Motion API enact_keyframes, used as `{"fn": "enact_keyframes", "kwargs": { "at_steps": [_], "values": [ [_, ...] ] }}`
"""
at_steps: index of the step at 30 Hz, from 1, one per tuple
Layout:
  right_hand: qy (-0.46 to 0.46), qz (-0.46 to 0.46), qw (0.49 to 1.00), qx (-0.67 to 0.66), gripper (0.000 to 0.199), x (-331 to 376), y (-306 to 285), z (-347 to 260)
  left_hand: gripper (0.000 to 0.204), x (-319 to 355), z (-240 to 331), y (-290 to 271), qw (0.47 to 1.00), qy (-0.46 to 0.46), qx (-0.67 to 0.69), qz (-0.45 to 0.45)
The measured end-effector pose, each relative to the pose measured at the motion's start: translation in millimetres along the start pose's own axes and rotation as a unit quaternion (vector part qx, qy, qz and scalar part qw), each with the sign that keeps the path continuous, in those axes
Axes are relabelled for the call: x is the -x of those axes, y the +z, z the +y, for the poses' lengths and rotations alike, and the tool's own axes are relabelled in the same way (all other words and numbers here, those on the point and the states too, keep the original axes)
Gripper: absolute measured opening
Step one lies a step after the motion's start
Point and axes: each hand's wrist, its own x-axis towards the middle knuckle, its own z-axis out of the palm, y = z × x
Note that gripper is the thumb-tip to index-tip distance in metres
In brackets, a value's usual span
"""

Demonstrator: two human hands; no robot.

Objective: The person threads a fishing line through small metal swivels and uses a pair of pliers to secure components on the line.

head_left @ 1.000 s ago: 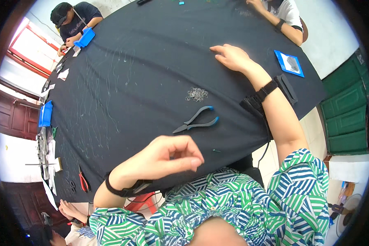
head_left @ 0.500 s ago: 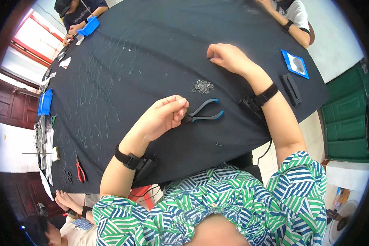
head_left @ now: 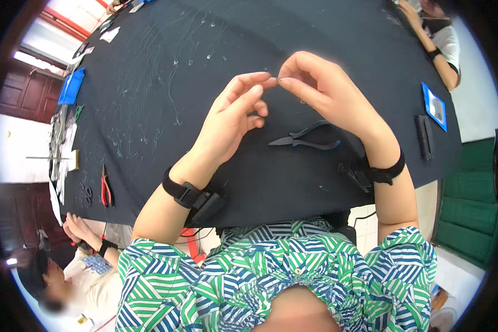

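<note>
My left hand (head_left: 231, 113) is raised over the black cloth, thumb pressed near its index finger. What it pinches, if anything, is too small to make out. Close beside those fingertips, my right hand (head_left: 333, 91) holds thumb and index finger together, with a tiny dark speck at their tips that I cannot name. Under my right hand lie pliers (head_left: 285, 141) with blue-grey handles, their jaws pointing left. The pile of small metal hooks is almost wholly hidden behind my right hand.
Thin clear lines with small hooks (head_left: 175, 62) spread over the cloth (head_left: 243, 182) at left. Red-handled pliers (head_left: 105, 191), dark scissors (head_left: 88, 195) and a blue tray (head_left: 72, 86) lie along the left edge. A blue packet (head_left: 434, 105) and black case (head_left: 424, 137) lie right. Other people sit around the table.
Both hands have come together, the left moving up and the right closing its fingertips beside it. The view has shifted, and my right hand now covers the hook pile.
</note>
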Motion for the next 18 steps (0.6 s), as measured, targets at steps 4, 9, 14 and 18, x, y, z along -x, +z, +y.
{"fn": "enact_keyframes", "kwargs": {
  "at_steps": [4, 9, 14, 18],
  "values": [
    [-0.045, 0.046, 0.993, 0.099, 0.015, 3, 17, 2, 0.034, 7, 5, -1, 0.997, -0.016, 0.050, -0.062],
    [-0.002, 0.037, 0.999, 0.033, 0.015, 8, 26, -2, 0.027, 7, -1, -8, 0.990, -0.056, 0.076, -0.101],
    [0.008, 0.013, 1.000, 0.021, 0.014, 10, 25, 0, 0.016, 8, -3, -9, 0.986, -0.107, 0.074, -0.103],
    [0.019, -0.018, 1.000, -0.006, 0.013, 11, 25, 1, 0.017, 8, -6, -12, 0.989, -0.093, 0.055, -0.102]
  ]
}}
